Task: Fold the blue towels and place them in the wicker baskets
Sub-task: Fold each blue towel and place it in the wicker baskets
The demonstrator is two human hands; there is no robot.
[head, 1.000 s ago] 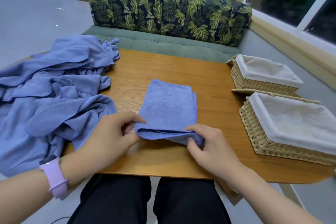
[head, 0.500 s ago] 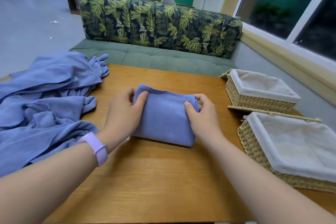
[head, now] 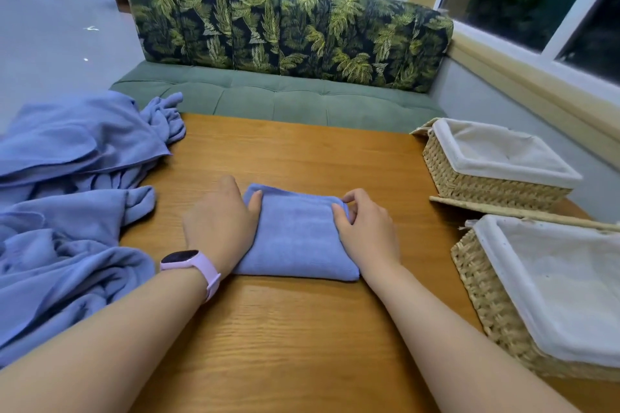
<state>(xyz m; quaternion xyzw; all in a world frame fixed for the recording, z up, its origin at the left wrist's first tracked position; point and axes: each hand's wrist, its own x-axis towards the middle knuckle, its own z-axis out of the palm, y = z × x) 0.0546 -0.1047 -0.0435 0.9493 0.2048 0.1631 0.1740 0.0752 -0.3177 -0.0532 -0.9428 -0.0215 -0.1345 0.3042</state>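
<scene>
Flanking the folded blue towel [head: 295,238] (squarer than half a second ago), left hand [head: 223,223] now flat at its edge, right hand [head: 365,228] still pinching the far corner.

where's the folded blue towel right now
In the head view the folded towel lies flat at the middle of the wooden table, between the left hand and right hand, left of the wicker baskets.
</scene>
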